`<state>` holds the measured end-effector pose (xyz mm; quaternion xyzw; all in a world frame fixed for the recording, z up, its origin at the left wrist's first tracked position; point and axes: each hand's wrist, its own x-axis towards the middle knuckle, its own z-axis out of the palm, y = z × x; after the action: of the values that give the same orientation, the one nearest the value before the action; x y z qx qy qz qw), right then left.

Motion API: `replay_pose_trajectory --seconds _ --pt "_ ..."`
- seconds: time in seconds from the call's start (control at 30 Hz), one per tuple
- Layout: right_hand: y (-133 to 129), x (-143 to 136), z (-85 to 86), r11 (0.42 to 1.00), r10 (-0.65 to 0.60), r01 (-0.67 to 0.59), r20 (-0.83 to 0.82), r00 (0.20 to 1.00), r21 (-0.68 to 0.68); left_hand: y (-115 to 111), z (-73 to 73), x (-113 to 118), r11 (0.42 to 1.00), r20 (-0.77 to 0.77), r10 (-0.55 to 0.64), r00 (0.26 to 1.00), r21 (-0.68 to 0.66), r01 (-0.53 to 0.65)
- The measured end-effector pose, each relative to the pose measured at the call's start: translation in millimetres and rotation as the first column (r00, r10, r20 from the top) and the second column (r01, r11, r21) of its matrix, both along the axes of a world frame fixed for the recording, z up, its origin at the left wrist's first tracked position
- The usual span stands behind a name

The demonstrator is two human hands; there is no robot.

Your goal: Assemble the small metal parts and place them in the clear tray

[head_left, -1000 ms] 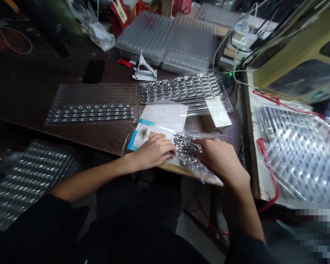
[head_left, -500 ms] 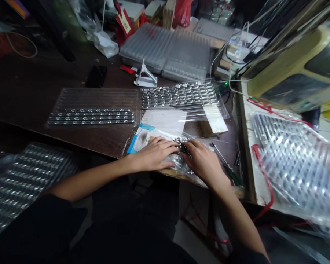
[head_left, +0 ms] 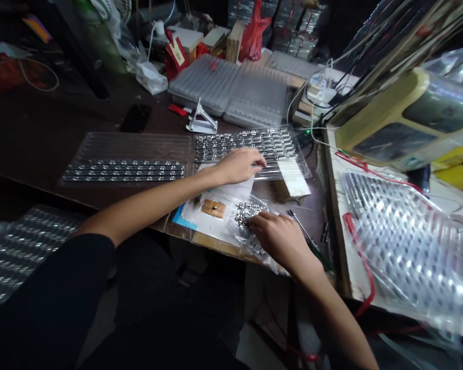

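My left hand (head_left: 241, 164) reaches over the front rows of a clear plastic tray (head_left: 304, 170), fingers bent and a little apart, with nothing visible between them. Shiny metal cylindrical parts (head_left: 250, 143) fill the tray's back rows. My right hand (head_left: 280, 236) rests at a pile of small shiny metal pieces (head_left: 245, 210) on a plastic bag. Its fingers are pressed together at the edge of the pile, and their tips are hidden. Left of the pile, a small brown wooden block (head_left: 213, 208) with a dark spot lies on white sheeting.
Another clear tray (head_left: 135, 144), partly filled with metal parts, lies to the left. Behind stand a white stand (head_left: 201, 121), a phone (head_left: 136, 118) and stacked empty trays (head_left: 204, 77). A white-topped block (head_left: 293, 180) and a screwdriver (head_left: 306, 231) lie at right.
My left hand has left the pile and moved up and forward to the tray, uncovering the wooden block. My right hand stays at the pile. The view has shifted slightly.
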<state>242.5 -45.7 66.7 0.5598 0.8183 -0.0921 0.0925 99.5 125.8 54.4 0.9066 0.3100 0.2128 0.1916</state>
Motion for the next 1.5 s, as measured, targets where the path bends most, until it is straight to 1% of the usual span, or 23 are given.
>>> replay_pose_trajectory --seconds 0.1,0.2,0.3,0.4,0.47,0.53,0.63,0.7,0.73,0.83,0.9,1.0,1.1,1.13,1.17,1.2,1.27,1.33,1.37,1.43,1.5 --pt "-6 -1 3.0 0.994 -0.080 0.073 0.087 0.993 0.081 10 -5.0 45 0.996 -0.021 0.034 0.999 0.083 -0.032" --pt "-11 -1 3.5 0.990 -0.110 0.098 0.115 0.987 0.102 17 -11.1 77 0.984 -0.019 0.107 0.994 0.147 -0.103" --pt "-12 -1 -0.7 0.995 -0.078 0.071 0.093 0.993 0.075 25 -17.4 90 0.977 -0.008 0.144 0.990 0.160 -0.141" --pt "-10 2 -6.3 0.998 -0.014 0.013 0.019 1.000 0.060 28 -18.2 88 0.985 0.060 0.111 0.992 0.122 -0.118" --pt "-9 4 -9.2 0.995 -0.014 0.017 -0.033 0.999 0.098 23 -12.7 79 0.991 0.125 0.079 0.989 0.099 -0.092" --pt "-8 5 -11.9 0.989 -0.037 0.048 -0.074 0.997 0.141 12 -3.5 64 0.996 0.183 0.048 0.982 0.069 -0.061" --pt "-5 5 -16.3 0.976 -0.042 0.067 -0.120 0.992 0.208 -14 9.5 32 1.000 0.243 0.018 0.970 -0.015 -0.015" --pt "-2 4 -18.7 0.961 -0.060 0.096 -0.143 0.988 0.258 -33 12.8 6 0.998 0.263 0.011 0.965 -0.056 0.004" --pt "0 4 -19.3 0.959 -0.081 0.120 -0.157 0.984 0.258 -42 12.6 -7 0.997 0.270 0.012 0.963 -0.072 0.007" --pt "7 9 -17.3 0.968 -0.159 0.197 -0.232 0.960 0.154 -66 6.6 -45 0.988 0.296 0.044 0.954 -0.155 0.003" --pt "12 14 -13.6 0.966 -0.193 0.236 -0.305 0.932 0.108 -80 0.6 -66 0.971 0.325 0.092 0.941 -0.240 -0.012" --pt "18 21 -7.6 0.938 -0.230 0.309 -0.383 0.894 0.157 -99 -8.9 -94 0.933 0.365 0.208 0.908 -0.353 -0.071" --pt "16 21 -3.6 0.896 -0.260 0.362 -0.356 0.898 0.257 -113 -19.6 -114 0.894 0.371 0.334 0.866 -0.415 -0.167" --pt "14 19 -2.9 0.890 -0.250 0.352 -0.336 0.908 0.290 -116 -23.4 -119 0.882 0.366 0.365 0.856 -0.430 -0.192" --pt "11 16 -2.3 0.897 -0.222 0.320 -0.315 0.923 0.305 -119 -27.4 -123 0.872 0.361 0.387 0.848 -0.444 -0.209" --pt "9 12 -2.0 0.918 -0.181 0.268 -0.292 0.939 0.292 -121 -31.4 -126 0.863 0.358 0.401 0.843 -0.456 -0.217" --pt "5 5 -1.5 0.974 -0.090 0.132 -0.224 0.970 0.182 -122 -39.1 -130 0.857 0.357 0.404 0.842 -0.471 -0.211" --pt "4 -3 -1.1 0.998 -0.031 0.037 -0.109 0.994 0.048 -122 -45.6 -131 0.859 0.370 0.394 0.841 -0.475 -0.193" --pt "4 -6 -0.9 1.000 -0.023 0.024 -0.044 0.999 0.014 -122 -48.2 -131 0.861 0.381 0.389 0.839 -0.474 -0.184" --pt "7 -12 -0.3 0.999 -0.034 0.034 0.047 0.998 0.001 -121 -52.1 -130 0.865 0.406 0.386 0.828 -0.471 -0.173" --pt "9 -17 0.2 0.999 -0.042 0.042 0.076 0.996 -0.005 -121 -54.4 -131 0.863 0.419 0.397 0.817 -0.474 -0.177"
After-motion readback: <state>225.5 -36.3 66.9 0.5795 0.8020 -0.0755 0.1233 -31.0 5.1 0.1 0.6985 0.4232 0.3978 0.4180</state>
